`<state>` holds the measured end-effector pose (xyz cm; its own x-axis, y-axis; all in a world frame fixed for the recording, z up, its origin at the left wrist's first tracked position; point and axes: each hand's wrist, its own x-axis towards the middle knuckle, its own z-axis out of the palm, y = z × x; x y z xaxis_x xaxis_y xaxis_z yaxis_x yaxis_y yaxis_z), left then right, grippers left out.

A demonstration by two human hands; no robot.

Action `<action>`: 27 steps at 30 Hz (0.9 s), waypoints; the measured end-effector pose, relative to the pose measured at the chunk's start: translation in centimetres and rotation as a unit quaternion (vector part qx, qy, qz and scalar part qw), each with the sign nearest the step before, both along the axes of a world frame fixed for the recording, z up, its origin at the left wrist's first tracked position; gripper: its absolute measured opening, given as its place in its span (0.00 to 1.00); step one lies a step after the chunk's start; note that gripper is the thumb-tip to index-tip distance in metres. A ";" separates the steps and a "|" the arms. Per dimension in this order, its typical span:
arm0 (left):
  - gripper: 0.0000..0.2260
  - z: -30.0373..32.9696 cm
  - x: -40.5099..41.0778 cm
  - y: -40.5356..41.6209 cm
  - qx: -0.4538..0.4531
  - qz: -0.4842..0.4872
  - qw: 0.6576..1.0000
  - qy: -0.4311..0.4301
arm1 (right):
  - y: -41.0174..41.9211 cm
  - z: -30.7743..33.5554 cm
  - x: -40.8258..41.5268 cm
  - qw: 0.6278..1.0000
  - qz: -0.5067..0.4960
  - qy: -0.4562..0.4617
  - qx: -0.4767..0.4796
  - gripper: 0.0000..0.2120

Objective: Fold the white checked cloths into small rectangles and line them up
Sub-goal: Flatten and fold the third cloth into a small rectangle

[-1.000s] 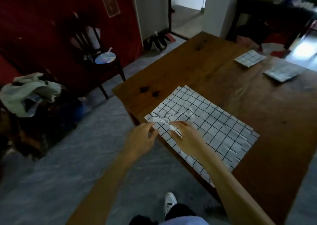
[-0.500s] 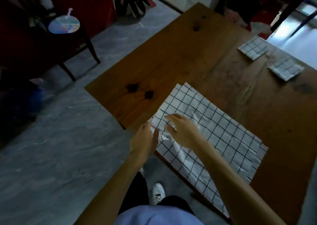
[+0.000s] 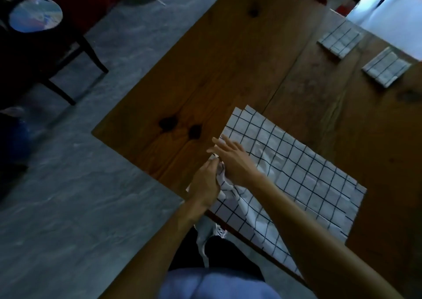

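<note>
A large white checked cloth (image 3: 296, 175) lies spread on the wooden table (image 3: 228, 70), its near edge hanging over the table's front edge. My left hand (image 3: 205, 184) pinches the bunched near-left corner of this cloth. My right hand (image 3: 233, 159) lies flat on the cloth beside that corner, fingers straight and pointing left. Two small folded checked cloths (image 3: 340, 39) (image 3: 386, 67) lie side by side at the far right of the table.
A dark chair (image 3: 45, 54) with a round hand fan (image 3: 35, 14) on its seat stands on the grey floor at the upper left. The table's left corner is close to my hands. My shoe (image 3: 212, 232) shows below the table edge.
The view has tilted down and closer. My right hand has slid left and flattened onto the cloth near its corner. My left hand keeps its hold on the bunched corner.
</note>
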<state>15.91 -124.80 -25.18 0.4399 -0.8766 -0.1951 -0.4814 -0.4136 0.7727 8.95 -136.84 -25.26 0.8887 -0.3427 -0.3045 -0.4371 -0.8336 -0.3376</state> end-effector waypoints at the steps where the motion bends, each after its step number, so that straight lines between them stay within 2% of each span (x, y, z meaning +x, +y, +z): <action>1: 0.15 0.4 0.5 -0.4 0.003 -0.013 1.000 0.004 | -0.6 0.2 0.3 1.000 0.003 0.000 -0.002 0.27; 3: 0.19 1.3 1.4 -1.2 0.004 -0.053 0.999 -0.005 | -2.1 0.7 0.4 1.000 -0.006 0.020 -0.013 0.20; 6: 0.24 2.6 2.3 -2.7 -0.031 -0.107 0.993 -0.037 | -4.3 1.5 -0.4 0.999 -0.029 0.012 -0.036 0.15; 8: 0.23 4.1 2.4 -3.7 -0.052 -0.148 0.986 -0.061 | -5.6 2.0 -1.1 0.999 -0.027 -0.013 -0.043 0.16; 11: 0.19 6.4 2.7 -5.2 -0.064 -0.194 0.973 -0.108 | -7.0 3.1 -1.3 0.998 0.027 -0.046 -0.034 0.24; 13: 0.19 7.8 3.1 -6.3 -0.064 -0.204 0.969 -0.124 | -8.0 4.2 -1.1 0.998 0.037 -0.052 -0.028 0.20; 16: 0.21 9.8 4.4 -8.1 -0.056 -0.202 0.968 -0.140 | -10.4 5.9 -1.8 0.998 -0.031 -0.048 -0.026 0.13; 21: 0.30 12.0 7.6 -13.5 -0.022 -0.163 0.961 -0.221 | -15.9 9.4 -5.5 0.982 -0.145 -0.106 -0.065 0.11; 24: 0.22 15.3 8.1 -18.4 -0.057 -0.154 0.948 -0.274 | -19.0 12.9 -7.5 0.959 -0.209 -0.160 -0.105 0.05; 27: 0.16 19.6 7.2 -22.9 -0.126 -0.133 0.935 -0.305 | -21.9 16.8 -9.5 0.930 -0.275 -0.188 -0.157 0.06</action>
